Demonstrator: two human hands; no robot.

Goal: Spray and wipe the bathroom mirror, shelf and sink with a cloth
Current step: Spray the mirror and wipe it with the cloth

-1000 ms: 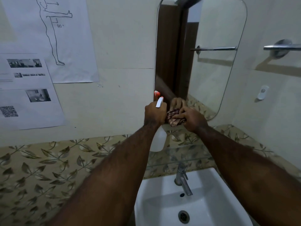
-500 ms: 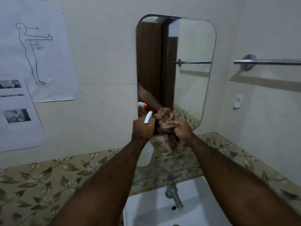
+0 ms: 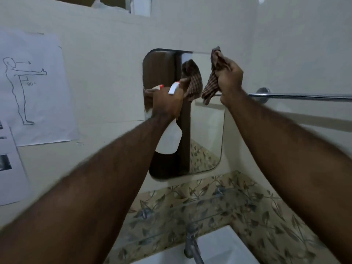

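A rounded wall mirror (image 3: 206,130) hangs above a glass shelf (image 3: 190,210) and a white sink (image 3: 219,248). My left hand (image 3: 166,103) grips a white spray bottle (image 3: 169,141) with a white and red nozzle, held in front of the mirror's left half. My right hand (image 3: 229,77) is raised to the mirror's top right corner, closed on a brown checked cloth (image 3: 211,86) that hangs down against the glass. The cloth and bottle are reflected in the mirror.
A chrome towel rail (image 3: 301,96) runs along the right wall at hand height. Paper sheets with a body diagram (image 3: 36,88) are taped to the wall on the left. A metal tap (image 3: 191,246) stands at the sink's back edge, below leaf-patterned tiles (image 3: 247,206).
My right hand has lifted the cloth from the mirror's lower edge to its top right corner. The left hand with the bottle rose too. The view tilted upward.
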